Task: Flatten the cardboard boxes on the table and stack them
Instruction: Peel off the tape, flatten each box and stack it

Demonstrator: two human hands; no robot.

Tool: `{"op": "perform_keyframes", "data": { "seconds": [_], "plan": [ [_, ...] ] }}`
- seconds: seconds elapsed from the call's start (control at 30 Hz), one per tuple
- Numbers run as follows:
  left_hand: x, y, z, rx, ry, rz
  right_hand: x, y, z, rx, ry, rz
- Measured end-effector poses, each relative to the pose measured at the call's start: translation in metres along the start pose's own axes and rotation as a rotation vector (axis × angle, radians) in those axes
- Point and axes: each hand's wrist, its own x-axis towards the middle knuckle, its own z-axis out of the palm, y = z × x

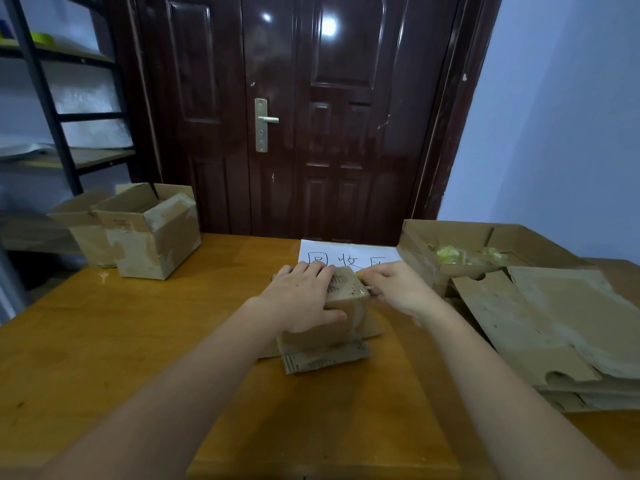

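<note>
A small cardboard box stands in the middle of the wooden table, its lower flaps spread on the tabletop. My left hand lies over its top and left side, fingers curled round the upper edge. My right hand is at the box's right top corner and pinches something small there, seemingly a strip of tape; what it is stays unclear. Two upright open boxes stand at the table's far left. A pile of flattened boxes lies on the right.
A white sheet with handwritten characters lies behind the small box. An open carton with yellowish tape scraps sits at the far right. A dark double door stands behind the table, a metal shelf at left.
</note>
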Motion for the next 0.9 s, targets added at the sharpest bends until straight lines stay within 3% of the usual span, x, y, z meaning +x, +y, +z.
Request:
{"op": "perform_keyframes", "data": {
  "seconds": [0.23, 0.43, 0.7, 0.8, 0.9],
  "plan": [
    [0.000, 0.000, 0.001, -0.006, 0.008, 0.001, 0.008, 0.017, 0.010, 0.033, 0.239, -0.019],
    [0.001, -0.005, 0.007, -0.024, 0.028, -0.003, 0.008, 0.032, 0.000, -0.161, 0.399, -0.048],
    [0.003, -0.004, 0.013, -0.028, 0.087, -0.005, 0.023, 0.040, -0.086, -0.440, 0.648, -0.086],
    [0.002, -0.004, 0.012, -0.028, 0.092, 0.002, 0.033, 0.049, -0.113, -0.578, 0.703, -0.021],
    [0.002, -0.005, 0.013, -0.035, 0.109, 0.014, 0.043, 0.058, -0.126, -0.759, 0.648, 0.103]
  ]
}}
